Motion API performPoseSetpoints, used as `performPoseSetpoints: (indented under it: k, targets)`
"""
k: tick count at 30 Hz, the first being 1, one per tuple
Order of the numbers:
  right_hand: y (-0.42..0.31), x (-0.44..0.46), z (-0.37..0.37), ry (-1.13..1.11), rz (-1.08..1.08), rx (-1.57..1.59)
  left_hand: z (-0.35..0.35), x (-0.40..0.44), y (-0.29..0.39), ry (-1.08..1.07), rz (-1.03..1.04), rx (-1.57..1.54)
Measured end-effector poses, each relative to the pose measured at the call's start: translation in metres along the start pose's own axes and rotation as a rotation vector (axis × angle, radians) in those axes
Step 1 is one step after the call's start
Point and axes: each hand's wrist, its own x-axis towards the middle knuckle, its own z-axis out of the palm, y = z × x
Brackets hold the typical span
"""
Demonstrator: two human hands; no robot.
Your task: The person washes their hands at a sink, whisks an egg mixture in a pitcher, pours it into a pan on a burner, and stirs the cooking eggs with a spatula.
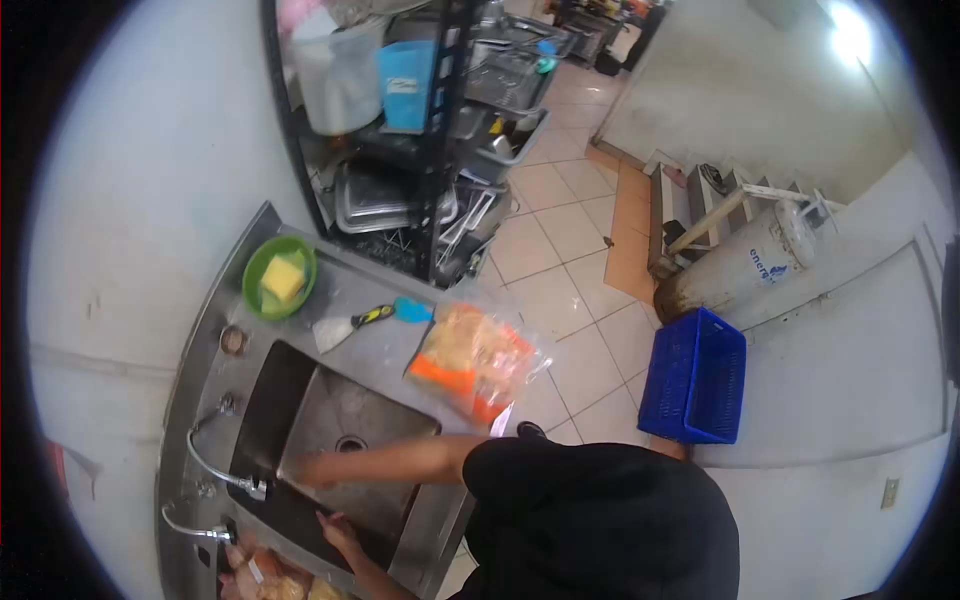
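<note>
Pale walls [140, 230] are lit by a bright lamp [851, 35]; light floor tiles [545, 235] are bordered by steps [690, 210], while a black rack [432, 150] is stood beside the steel surface [345, 275]

The right hand [312, 470] is blurring over the sink [365, 405], its grip smearing out. The view's bottom edge is cutting off bagged food [268, 578] at the counter's [345, 280] left end.
</note>
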Motion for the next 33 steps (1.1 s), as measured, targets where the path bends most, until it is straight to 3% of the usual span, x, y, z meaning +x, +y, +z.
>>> performPoseSetpoints:
  k: [1, 2, 3, 4, 5, 8, 11, 15, 19, 22, 24, 26, 27, 28, 29, 30, 31, 33]
  targets:
    - [-0.021, -0.052, -0.01, -0.079, 0.008, -0.069, 0.0, 0.009, -0.004, 0.019, -0.014, 0.037]
    - [-0.045, -0.107, -0.023, -0.159, 0.011, -0.138, -0.026, 0.036, -0.031, -0.086, 0.385, 0.294]
    - [-0.02, -0.027, 0.109, 0.324, 0.191, 0.399, -0.03, 0.05, -0.042, -0.182, 0.787, 0.548]
    - [-0.027, -0.096, 0.03, 0.322, -0.128, 0.276, -0.016, 0.008, -0.011, -0.201, 0.588, 0.616]
    - [-0.039, -0.18, -0.07, 0.335, -0.448, 0.163, 0.007, -0.038, 0.016, -0.175, 0.526, 0.61]
    - [-0.008, -0.24, -0.091, 0.411, -0.558, 0.48, 0.09, -0.144, 0.064, -0.17, 0.466, 0.544]
    - [0.053, -0.368, -0.166, 0.545, -0.753, 0.48, 0.169, -0.229, 0.107, -0.251, 0.493, 0.534]
    - [0.154, -0.491, -0.23, 0.296, -0.584, 0.827, 0.262, -0.32, 0.159, -0.476, 0.514, 0.534]
    - [0.271, -0.591, -0.292, 0.114, -0.661, 1.261, 0.365, -0.367, 0.191, -0.795, 0.492, 0.545]
    - [0.369, -0.656, -0.317, 0.15, -0.721, 1.601, 0.467, -0.363, 0.192, -1.097, 0.448, 0.496]
    - [0.433, -0.713, -0.335, 0.251, -0.718, 1.669, 0.571, -0.349, 0.174, -1.375, 0.419, 0.305]
    - [0.515, -0.77, -0.331, 0.395, -0.752, 1.723, 0.729, -0.323, 0.135, -1.844, 0.262, -0.259]
    - [0.561, -0.799, -0.313, 0.463, -0.744, 1.773, 0.808, -0.316, 0.112, -2.064, 0.001, -0.571]
    - [0.608, -0.829, -0.29, 0.614, -0.811, 1.871, 0.876, -0.326, 0.09, -1.989, -0.382, -0.857]
    - [0.645, -0.861, -0.262, 0.767, -0.875, 1.97, 0.958, -0.277, 0.044, -2.017, -0.727, -0.761]
    - [0.66, -0.895, -0.247, 0.972, -0.751, 2.195, 1.023, -0.326, 0.068, -1.594, -0.905, -0.301]
    - [0.673, -0.922, -0.237, 1.182, -0.612, 2.41, 1.062, -0.342, 0.064, -1.589, -0.915, -0.305]
    - [0.679, -0.969, -0.234, 1.516, -0.315, 2.469, 1.154, -0.345, 0.045, -2.099, -0.338, 0.606]
